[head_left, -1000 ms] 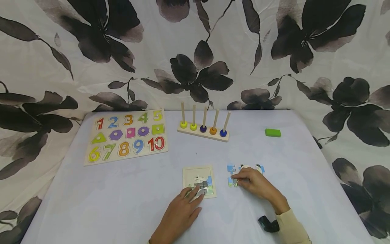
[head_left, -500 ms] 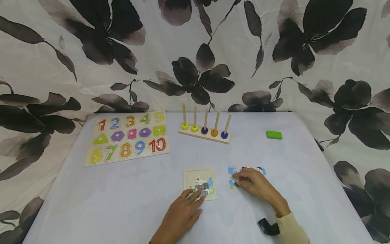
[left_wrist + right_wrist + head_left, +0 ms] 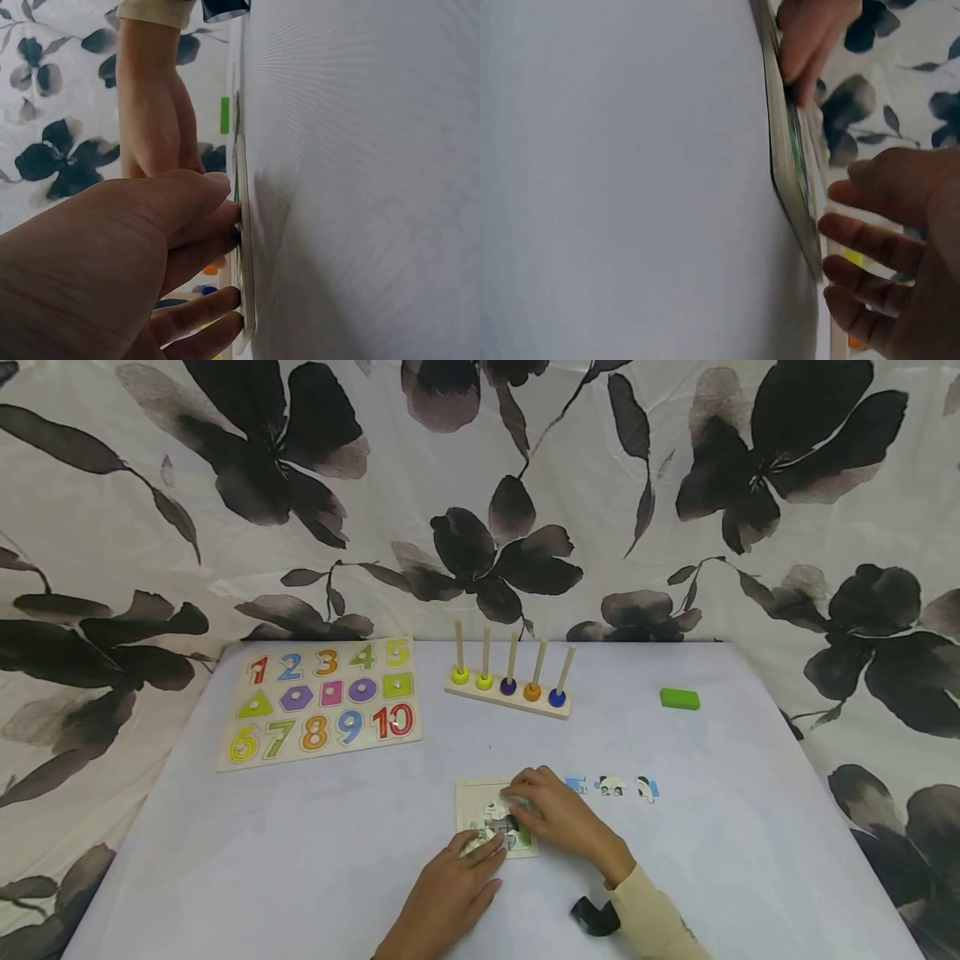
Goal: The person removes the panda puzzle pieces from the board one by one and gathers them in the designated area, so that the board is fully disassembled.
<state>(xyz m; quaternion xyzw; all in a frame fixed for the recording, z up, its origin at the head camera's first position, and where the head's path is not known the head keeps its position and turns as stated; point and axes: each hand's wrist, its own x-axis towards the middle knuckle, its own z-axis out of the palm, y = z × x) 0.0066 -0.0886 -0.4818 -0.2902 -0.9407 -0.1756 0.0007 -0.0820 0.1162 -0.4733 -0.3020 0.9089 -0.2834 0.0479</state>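
Note:
A shallow wooden jigsaw tray [image 3: 474, 792] lies on the white table, partly filled with picture pieces showing grey, green and white. My left hand [image 3: 452, 881] rests its fingertips on the tray's lower left, over the laid pieces; the left wrist view has those fingertips [image 3: 229, 301] at the tray face. Over the tray's upper right is my right hand [image 3: 566, 822], thumb and index finger drawn together in a pinch on a puzzle piece that the fingers mostly hide. Loose puzzle pieces [image 3: 610, 786] with panda and blue parts lie in a row just right of the tray.
Behind on the left is a number and shape board [image 3: 321, 702]. A peg stand [image 3: 510, 693] with coloured rings is at the back middle, and a green block [image 3: 679, 698] at the back right. A black device [image 3: 596, 917] sits by the right sleeve. Floral cloth [image 3: 480, 560] hangs behind.
My right hand has moved left from the loose pieces to the tray's upper right. The left hand stays on the tray. The head view has tilted slightly.

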